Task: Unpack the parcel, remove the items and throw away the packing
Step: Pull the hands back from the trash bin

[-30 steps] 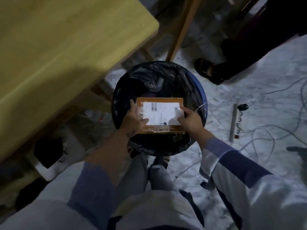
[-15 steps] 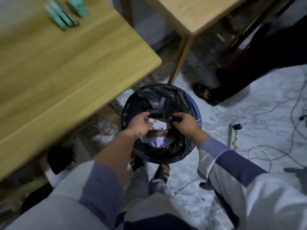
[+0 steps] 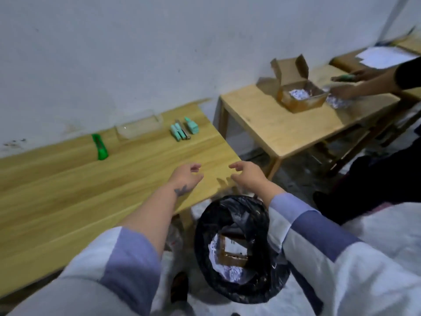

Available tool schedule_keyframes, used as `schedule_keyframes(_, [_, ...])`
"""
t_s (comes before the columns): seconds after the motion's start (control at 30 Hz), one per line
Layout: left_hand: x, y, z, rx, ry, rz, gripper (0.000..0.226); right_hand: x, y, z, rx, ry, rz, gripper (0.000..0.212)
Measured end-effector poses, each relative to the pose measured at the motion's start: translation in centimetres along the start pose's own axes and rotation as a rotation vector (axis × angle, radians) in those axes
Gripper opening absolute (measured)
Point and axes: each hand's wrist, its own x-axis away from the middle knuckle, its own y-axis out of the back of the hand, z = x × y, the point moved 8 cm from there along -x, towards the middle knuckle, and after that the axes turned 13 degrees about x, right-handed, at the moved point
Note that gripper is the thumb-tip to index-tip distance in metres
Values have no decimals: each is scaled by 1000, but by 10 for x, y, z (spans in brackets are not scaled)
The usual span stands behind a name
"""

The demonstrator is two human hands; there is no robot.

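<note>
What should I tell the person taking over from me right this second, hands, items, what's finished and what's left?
Left hand and right hand: both open and empty, raised over the corner of the light wooden table.
Brown cardboard parcel box with shredded white paper lies inside the black-lined round bin.
Small teal items, green utility knife and clear plastic tray sit on the table.
Done: unpacking, packing binned. Left: apparently nothing for this parcel.
</note>
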Motion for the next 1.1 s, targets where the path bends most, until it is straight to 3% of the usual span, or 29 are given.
schedule_keyframes(0.3, [-61, 155, 24, -108, -9, -280, 48, -85, 3, 114, 41, 64, -20, 37])
schedule_keyframes(0.43, [-112, 215, 44, -180, -11, -375, 69, -148, -4, 146, 98, 35, -68, 44])
schedule_keyframes(0.57, [-151, 255, 70, -183, 21, -502, 90, -201, -19, 161, 174, -58, -91, 66])
schedule_keyframes(0.8, [-198, 272, 106, -91, 107, -482, 118, -248, -53, 168, 391, -148, 9, 83])
schedule_keyframes(0.9, [-207, 273, 114, -87, 151, -452, 122, -258, -55, 169, 449, -175, -20, 75])
schedule_keyframes(1.1, [-206, 273, 112, -90, 174, -426, 123, -266, -42, 170, 301, -193, -32, 64])
